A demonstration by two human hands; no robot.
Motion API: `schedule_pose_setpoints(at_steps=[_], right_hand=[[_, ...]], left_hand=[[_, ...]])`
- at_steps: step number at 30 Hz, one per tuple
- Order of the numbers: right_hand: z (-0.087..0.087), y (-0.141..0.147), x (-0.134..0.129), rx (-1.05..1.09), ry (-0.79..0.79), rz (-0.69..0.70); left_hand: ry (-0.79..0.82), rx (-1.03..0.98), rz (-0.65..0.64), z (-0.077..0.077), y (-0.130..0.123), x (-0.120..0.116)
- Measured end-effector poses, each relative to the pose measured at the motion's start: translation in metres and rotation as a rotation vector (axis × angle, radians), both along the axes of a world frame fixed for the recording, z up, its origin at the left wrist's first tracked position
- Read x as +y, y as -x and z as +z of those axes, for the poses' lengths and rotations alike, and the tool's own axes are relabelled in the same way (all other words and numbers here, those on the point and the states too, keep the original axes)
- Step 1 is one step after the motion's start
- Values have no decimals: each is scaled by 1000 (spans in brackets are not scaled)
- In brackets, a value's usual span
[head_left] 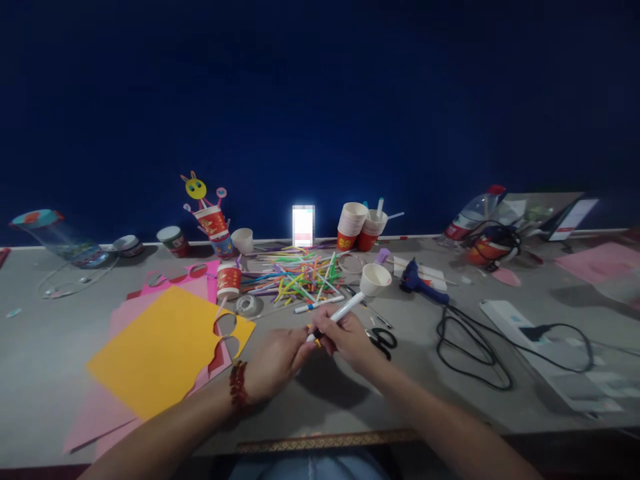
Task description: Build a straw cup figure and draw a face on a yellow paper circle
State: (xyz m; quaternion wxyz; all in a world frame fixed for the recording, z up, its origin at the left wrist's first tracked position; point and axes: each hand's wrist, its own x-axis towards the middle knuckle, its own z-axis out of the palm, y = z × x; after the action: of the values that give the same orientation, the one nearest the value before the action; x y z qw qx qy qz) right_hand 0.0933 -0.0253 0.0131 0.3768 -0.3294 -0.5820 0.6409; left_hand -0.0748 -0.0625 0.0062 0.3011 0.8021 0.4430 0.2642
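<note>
My right hand point(345, 337) grips a white marker point(346, 309), its black end pointing down toward my left fingers. My left hand point(280, 360), with a red bead bracelet point(239, 384) at its wrist, is closed and meets the right one above the table. Between the hands shows a bit of yellow paper point(318, 342), mostly covered by fingers and pinched by the left ones. Left of my hands lies a yellow sheet point(150, 343) with round cut-outs, over pink sheets point(103, 400). Beside my right hand are black-handled scissors point(384, 339).
Loose colored sticks point(305, 277) are heaped beyond my hands, near a lit phone point(303, 227). A paper-cup figure point(211, 222) stands left; stacked cups point(351, 223) stand behind. At right are a blue glue gun point(423, 283), its black cord point(473, 383) and a power strip point(530, 353).
</note>
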Motion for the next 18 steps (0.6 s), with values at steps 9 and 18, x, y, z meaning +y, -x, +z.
schedule_pose_setpoints(at_steps=[9, 18], right_hand=[[9, -46, 36, 159, -2, -470], [-56, -29, 20, -224, -96, -128]], left_hand=[[126, 34, -159, -12, 19, -32], [-464, 343, -244, -40, 28, -2]])
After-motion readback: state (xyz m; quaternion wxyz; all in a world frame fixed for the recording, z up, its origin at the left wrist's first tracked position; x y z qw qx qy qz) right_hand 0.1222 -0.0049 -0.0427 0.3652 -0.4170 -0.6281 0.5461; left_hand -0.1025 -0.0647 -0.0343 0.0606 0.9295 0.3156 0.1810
